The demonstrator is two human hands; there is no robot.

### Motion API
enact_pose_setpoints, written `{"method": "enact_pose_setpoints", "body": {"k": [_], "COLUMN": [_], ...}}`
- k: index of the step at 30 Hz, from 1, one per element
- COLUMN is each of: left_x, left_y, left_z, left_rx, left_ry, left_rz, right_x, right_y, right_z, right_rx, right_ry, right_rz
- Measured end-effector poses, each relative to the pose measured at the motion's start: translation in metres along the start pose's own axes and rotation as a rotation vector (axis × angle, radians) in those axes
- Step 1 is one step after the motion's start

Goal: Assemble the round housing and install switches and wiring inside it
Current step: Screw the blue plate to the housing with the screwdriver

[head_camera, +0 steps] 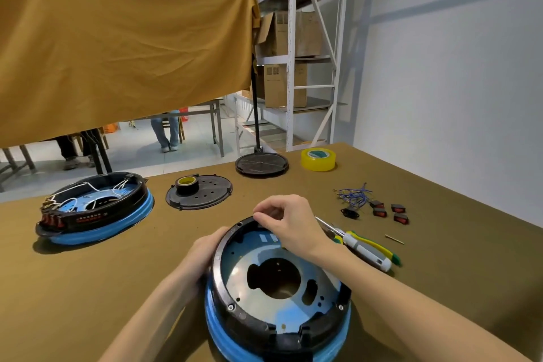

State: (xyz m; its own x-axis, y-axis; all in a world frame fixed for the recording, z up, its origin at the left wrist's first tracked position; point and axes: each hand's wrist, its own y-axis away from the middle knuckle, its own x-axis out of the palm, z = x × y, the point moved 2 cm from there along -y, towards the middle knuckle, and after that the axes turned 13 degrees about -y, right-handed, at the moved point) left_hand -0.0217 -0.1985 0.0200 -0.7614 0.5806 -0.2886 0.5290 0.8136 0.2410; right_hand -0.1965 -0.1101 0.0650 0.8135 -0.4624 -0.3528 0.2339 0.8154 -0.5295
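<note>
A person at a cloth-covered workbench (440, 288) steadies a round housing (277, 288), tilted up towards the camera at the near edge, its black ring seated on a blue base and its metal floor showing a large central cutout. The left hand (202, 256) cups the housing's left rim, fingers curled against the outer wall. The right hand (289, 223) reaches over the far rim, thumb and forefinger pinched together at the ring's top edge; whatever they pinch is too small to make out.

Just beside the right wrist lie a screwdriver (364, 250) with a white, grey and yellow-green handle and a second tool partly hidden under it. Farther right sit four black rocker switches (390, 211) with red faces, a bundle of blue wires (352, 195) and a small black socket (350, 212). A second housing (94, 209), already wired and fitted with switches, rests at the left. Between them, a black cover plate (199, 195) carries a small roll of tape (187, 184). A yellow tape roll (318, 159) and a round black stand base (261, 164) stand at the far edge.
</note>
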Motion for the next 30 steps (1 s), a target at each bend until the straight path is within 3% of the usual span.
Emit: {"method": "enact_pose_setpoints", "body": {"k": [8,20,30], "left_x": [0.006,0.010,0.010], "left_y": [-0.011,-0.012,-0.008], "left_z": [0.000,0.020,0.020], "left_rx": [0.077,0.249,0.261], "left_ry": [-0.108,0.094,0.162], "left_rz": [0.020,0.008,0.021], "right_x": [0.023,0.022,0.025], "right_y": [-0.018,-0.018,-0.018], "right_z": [-0.016,-0.026,-0.027], "right_rx": [0.066,0.102,0.112], "right_ry": [0.089,0.089,0.100], "right_rz": [0.136,0.159,0.201]}}
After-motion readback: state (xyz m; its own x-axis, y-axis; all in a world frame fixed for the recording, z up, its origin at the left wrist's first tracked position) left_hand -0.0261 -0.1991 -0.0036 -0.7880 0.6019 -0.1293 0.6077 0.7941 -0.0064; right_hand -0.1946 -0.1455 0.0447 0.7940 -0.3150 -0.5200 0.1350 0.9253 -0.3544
